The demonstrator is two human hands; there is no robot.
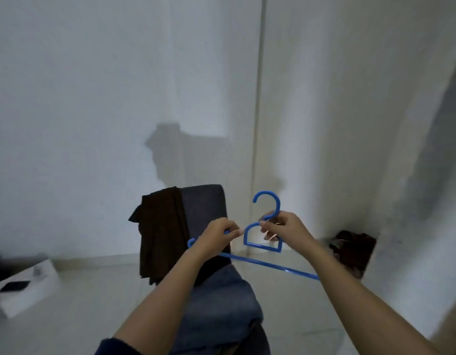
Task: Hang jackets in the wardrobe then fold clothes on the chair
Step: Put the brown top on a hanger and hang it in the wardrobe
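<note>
Gripping a bare blue hanger [273, 266] in left hand [216, 237] and right hand [283, 229] above chair [204, 201] draped with clothes [160, 231]; seemingly early, hanging and folding both ahead.

Looks like a room in a home, probably a bedroom or dressing corner. Suggested by the dark grey upholstered chair [204, 201] used as a clothes rest, with a dark brown garment [160, 234] draped over its backrest and blue denim [227, 298] lying on its seat. Backed up by a blue plastic clothes hanger [268, 265], plain white panels [119, 98] split by a vertical seam (wall or wardrobe door unclear), a pale smooth floor [93, 290], and a dark reddish heap [352, 249] low on the right, too dim to make out.
</note>
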